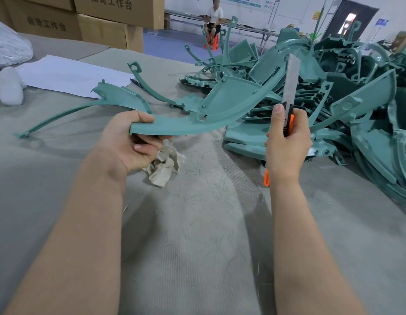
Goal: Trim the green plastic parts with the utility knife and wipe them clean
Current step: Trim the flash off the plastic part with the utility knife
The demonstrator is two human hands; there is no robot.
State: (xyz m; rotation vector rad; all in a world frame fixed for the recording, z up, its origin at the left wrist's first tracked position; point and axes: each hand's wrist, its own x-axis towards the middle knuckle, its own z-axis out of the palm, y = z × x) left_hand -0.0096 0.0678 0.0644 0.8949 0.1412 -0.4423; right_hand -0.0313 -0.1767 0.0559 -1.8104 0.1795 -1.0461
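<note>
My left hand (131, 142) grips one end of a curved green plastic part (222, 103) and lifts it above the grey table, with a crumpled off-white rag (165, 164) bunched under the same fingers. My right hand (287, 142) holds an orange and black utility knife (290, 87) upright, its long blade extended and pointing up, just right of the part. A separate green part (120, 96) with long thin arms lies on the table behind my left hand.
A large heap of green plastic parts (347, 92) fills the right side of the felt-covered table (197, 246). A white sheet (67, 76) and white bags (8, 46) lie at the left, cardboard boxes (106, 21) behind. A seated person (214, 19) is far back.
</note>
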